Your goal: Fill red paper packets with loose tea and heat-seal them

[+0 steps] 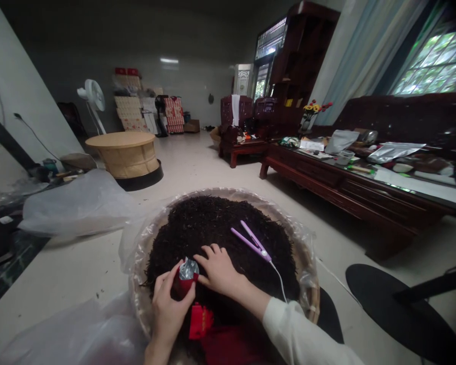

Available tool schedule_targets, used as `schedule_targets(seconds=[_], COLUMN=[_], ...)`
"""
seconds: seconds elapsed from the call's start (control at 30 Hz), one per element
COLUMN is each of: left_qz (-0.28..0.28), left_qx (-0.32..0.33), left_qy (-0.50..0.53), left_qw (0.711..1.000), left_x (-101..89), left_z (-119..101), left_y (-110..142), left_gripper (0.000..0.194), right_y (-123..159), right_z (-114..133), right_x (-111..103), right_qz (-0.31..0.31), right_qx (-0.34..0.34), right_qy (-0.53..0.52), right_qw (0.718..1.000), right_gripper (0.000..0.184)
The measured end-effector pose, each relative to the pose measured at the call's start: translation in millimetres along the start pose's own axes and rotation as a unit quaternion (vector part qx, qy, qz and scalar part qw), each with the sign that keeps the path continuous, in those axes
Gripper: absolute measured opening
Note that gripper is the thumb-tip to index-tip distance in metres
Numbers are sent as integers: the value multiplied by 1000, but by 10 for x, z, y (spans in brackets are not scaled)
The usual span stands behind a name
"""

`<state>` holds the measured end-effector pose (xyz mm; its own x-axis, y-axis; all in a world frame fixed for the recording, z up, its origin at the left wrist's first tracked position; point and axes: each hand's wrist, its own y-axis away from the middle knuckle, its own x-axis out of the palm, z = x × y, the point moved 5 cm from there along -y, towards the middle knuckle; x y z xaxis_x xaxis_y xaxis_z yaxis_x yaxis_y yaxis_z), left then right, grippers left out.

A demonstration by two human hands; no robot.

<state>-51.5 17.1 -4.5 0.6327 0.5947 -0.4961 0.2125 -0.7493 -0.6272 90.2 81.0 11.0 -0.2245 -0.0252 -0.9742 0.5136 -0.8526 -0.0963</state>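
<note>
My left hand (172, 299) has its fingers and thumb round a small red pouch (186, 288) with a silvery foil inside showing at its open mouth. Beside it, my right hand (219, 269) is spread, its thumb close to the pouch's rim; whether they touch I cannot tell. Under both hands lies a wide heap of dark, dry, tea-like leaves (213, 218) in a round woven basket (314, 299) lined with clear plastic. A purple hair-straightener-like clamp (253, 242) rests on the leaves, jaws apart. Nearest me is a bright red packet (200, 320) with gold marks.
A white cord (280, 279) runs from the clamp over the basket's right rim. Clear plastic sheets (79, 203) lie on the left floor. A dark wooden table (327, 175) bears pouches and papers. A black round base (383, 299) stands at right, a round wooden-topped stand (121, 141) farther back.
</note>
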Motion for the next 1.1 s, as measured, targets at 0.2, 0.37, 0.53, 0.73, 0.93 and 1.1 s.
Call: schedule_targets(seconds=[0.2, 0.37, 0.53, 0.73, 0.93, 1.1], left_qz=[3, 1, 1, 5, 8, 10], left_qx=[9, 5, 3, -4, -1, -11], left_qy=[5, 6, 4, 10, 13, 5], left_qw=[1000, 1000, 1000, 1000, 1000, 1000], left_x=[14, -2, -14, 5, 21, 16], left_z=[-1, 0, -2, -1, -30, -21], left_y=[6, -1, -10, -1, -17, -31], left_gripper=[44, 44, 42, 44, 44, 44], right_y=[-2, -80, -241, -255, -138, -150], right_z=[-23, -104, -532, -828, -438, -239], right_x=[57, 1, -209, -267, -105, -66], right_qz=[1, -13, -56, -27, 36, 6], right_qx=[-15, -18, 55, 105, 66, -15], right_qy=[13, -46, -279, -294, -61, -38], right_qw=[1000, 999, 957, 949, 995, 999], right_gripper=[60, 21, 19, 41, 55, 48])
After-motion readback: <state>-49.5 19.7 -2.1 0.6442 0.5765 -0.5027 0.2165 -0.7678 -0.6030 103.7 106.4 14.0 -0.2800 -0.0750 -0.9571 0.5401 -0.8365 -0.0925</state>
